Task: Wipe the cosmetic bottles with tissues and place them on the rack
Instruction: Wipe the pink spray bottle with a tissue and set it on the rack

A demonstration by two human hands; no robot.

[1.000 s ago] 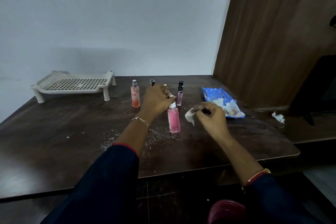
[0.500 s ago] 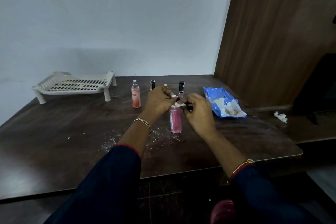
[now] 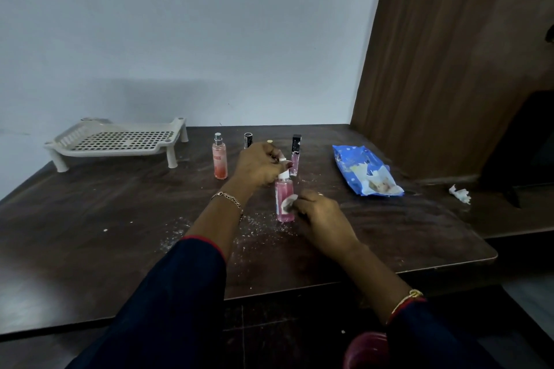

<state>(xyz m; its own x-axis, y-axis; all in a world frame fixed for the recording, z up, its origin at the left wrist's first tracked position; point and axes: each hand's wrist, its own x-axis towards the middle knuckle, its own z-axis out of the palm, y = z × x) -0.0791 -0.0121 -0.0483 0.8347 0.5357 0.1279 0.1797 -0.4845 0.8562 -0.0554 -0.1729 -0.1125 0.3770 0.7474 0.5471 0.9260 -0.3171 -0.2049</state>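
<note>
pink bottle [image 3: 284, 199]: stands upright on the surface [image 3: 90, 219], roughly mid-scene and toward the near side, with both hands on it

left hand [image 3: 259, 166]: reaches over from the left, fingers curled round the white top of the pink bottle and pinching it

right hand [image 3: 319, 213]: low on the bottle's right side, fingers bunched on a small tissue [image 3: 290, 203] and pressing it flat against the bottle's body

tissue: just a little white wad, half tucked under the fingertips, touching the pink plastic about halfway down

rack [image 3: 117, 142]: pale, perforated, on stubby legs, way over at the far left against the wall, well apart from the hands

other bottles: a peach spray bottle [image 3: 219, 159] stands left of the left hand. A black-capped bottle [image 3: 248, 140] pokes up behind that hand, and a lip gloss tube [image 3: 295, 156] stands just beyond the pink one. All are upright on the surface

tissue pack [image 3: 365, 172]: blue, lying flat to the right, flap open with white showing

crumpled tissue [image 3: 460, 193]: far right, sitting alone on the lower ledge

mess: white specks [image 3: 254, 225] are scattered around the pink bottle's base
</note>
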